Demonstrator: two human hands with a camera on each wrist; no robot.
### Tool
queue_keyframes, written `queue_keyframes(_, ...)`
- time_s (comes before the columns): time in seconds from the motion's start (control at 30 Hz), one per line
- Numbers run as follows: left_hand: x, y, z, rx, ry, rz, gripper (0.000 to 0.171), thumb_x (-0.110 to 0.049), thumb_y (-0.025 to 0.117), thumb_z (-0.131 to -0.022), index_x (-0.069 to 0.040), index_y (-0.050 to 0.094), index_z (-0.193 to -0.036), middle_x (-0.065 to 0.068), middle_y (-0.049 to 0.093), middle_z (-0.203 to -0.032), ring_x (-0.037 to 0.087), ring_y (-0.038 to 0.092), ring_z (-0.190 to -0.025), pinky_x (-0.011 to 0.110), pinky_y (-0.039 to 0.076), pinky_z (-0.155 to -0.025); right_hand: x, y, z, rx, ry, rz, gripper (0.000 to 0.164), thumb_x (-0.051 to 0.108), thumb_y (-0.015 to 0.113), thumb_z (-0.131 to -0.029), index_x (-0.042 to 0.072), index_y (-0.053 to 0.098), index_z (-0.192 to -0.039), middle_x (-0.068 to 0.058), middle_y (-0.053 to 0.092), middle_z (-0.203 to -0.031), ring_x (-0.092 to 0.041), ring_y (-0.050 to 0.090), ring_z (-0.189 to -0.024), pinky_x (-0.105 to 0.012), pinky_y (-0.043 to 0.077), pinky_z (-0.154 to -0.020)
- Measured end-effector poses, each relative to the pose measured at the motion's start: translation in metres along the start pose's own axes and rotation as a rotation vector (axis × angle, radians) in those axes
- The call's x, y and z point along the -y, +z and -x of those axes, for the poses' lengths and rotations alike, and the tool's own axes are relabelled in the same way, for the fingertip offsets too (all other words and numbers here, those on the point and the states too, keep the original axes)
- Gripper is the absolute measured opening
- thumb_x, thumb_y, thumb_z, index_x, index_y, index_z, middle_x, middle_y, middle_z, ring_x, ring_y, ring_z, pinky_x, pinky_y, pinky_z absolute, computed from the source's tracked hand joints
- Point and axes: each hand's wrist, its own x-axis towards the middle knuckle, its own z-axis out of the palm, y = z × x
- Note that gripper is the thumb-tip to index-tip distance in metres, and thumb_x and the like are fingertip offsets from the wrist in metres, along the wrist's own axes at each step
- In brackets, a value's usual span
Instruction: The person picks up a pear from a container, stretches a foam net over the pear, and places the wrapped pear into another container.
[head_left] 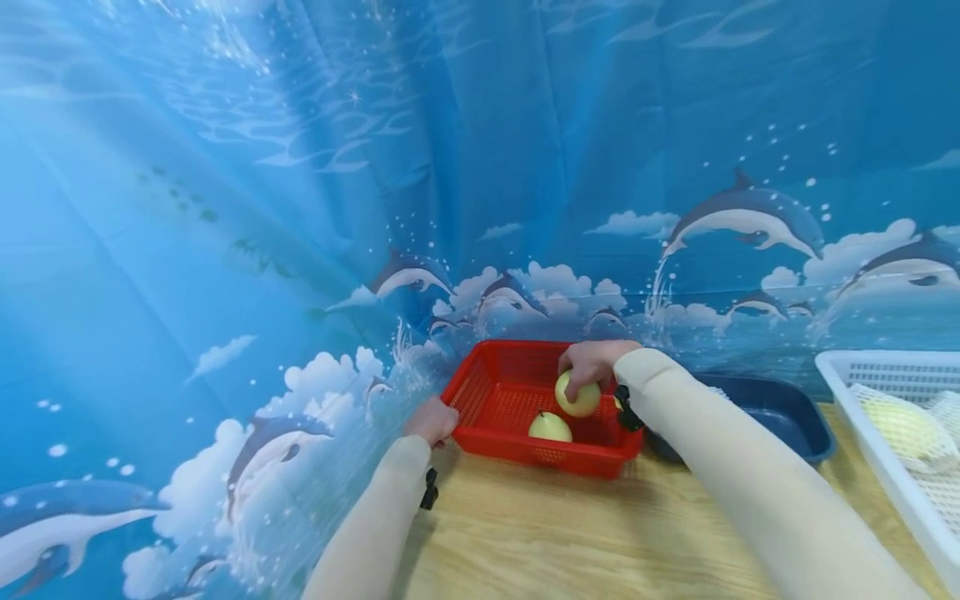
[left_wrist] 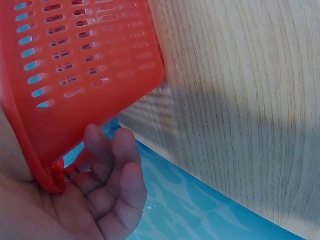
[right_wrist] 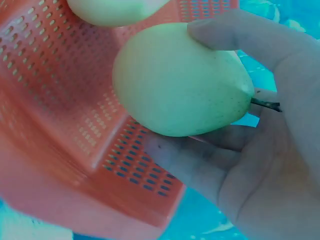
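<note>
A pale yellow-green pear is in my right hand, thumb on one side and fingers on the other. In the right wrist view, the stem of this pear points towards the palm. It is above the right part of a red slotted plastic basket. Inside the basket rests another pear, stem up. My left hand grips the basket's left rim. The left wrist view shows its fingers curled under that rim, beside the slotted wall. A small yellow patch by the right wrist is mostly hidden.
A dark blue tray stands right of the basket, partly behind the right forearm. Farther right is a white basket with a pear in foam netting. The wooden table meets a dolphin-printed blue curtain behind and at left.
</note>
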Motion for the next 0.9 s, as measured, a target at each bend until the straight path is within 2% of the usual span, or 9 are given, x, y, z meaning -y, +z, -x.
queue_keyframes(0.23,0.000,0.000,0.002,0.008,0.021,0.003,0.030,-0.016,0.048,-0.094,-0.013,0.055,-0.066,0.003,0.054,-0.057,0.027,0.067,-0.059,0.030,0.048,-0.044,0.013,-0.014,0.026,-0.011,-0.062,0.047,0.053,0.027,0.078,-0.083,0.013,0.061,-0.131,-0.009,0.058,-0.121,-0.021,0.061,-0.094,-0.039,0.060,-0.077)
queue_keyframes(0.33,0.000,0.000,0.002,0.003,0.026,0.001,0.028,-0.016,0.048,-0.094,-0.012,0.055,-0.067,0.003,0.054,-0.057,0.027,0.067,-0.059,0.031,0.049,-0.046,0.018,-0.017,0.037,-0.020,-0.082,0.085,0.053,0.027,0.079,-0.082,0.015,0.062,-0.130,-0.008,0.059,-0.119,-0.021,0.060,-0.091,-0.037,0.058,-0.075)
queue_keyframes(0.47,0.001,0.001,0.001,0.002,0.023,0.005,0.025,-0.016,0.049,-0.093,-0.010,0.058,-0.071,0.004,0.057,-0.060,0.025,0.065,-0.056,0.031,0.049,-0.045,0.024,-0.019,0.055,-0.025,-0.113,0.121,0.054,0.028,0.079,-0.080,0.018,0.062,-0.130,-0.005,0.059,-0.119,-0.022,0.057,-0.096,-0.035,0.054,-0.074)
queue_keyframes(0.63,0.001,0.002,0.000,0.019,0.009,0.003,0.026,-0.017,0.049,-0.094,-0.009,0.059,-0.072,0.004,0.055,-0.057,0.024,0.063,-0.055,0.031,0.049,-0.046,0.026,-0.019,0.081,-0.017,-0.160,0.165,0.049,0.029,0.079,-0.081,0.022,0.062,-0.126,-0.001,0.059,-0.117,-0.023,0.053,-0.103,-0.037,0.052,-0.078)
queue_keyframes(0.9,0.002,0.000,-0.002,0.019,0.011,-0.008,0.025,-0.018,0.050,-0.094,-0.007,0.061,-0.074,0.004,0.054,-0.056,0.025,0.063,-0.056,0.033,0.052,-0.051,0.022,-0.013,0.136,-0.012,-0.189,0.175,0.049,0.025,0.079,-0.078,0.024,0.062,-0.124,0.003,0.059,-0.115,-0.021,0.053,-0.103,-0.038,0.052,-0.076)
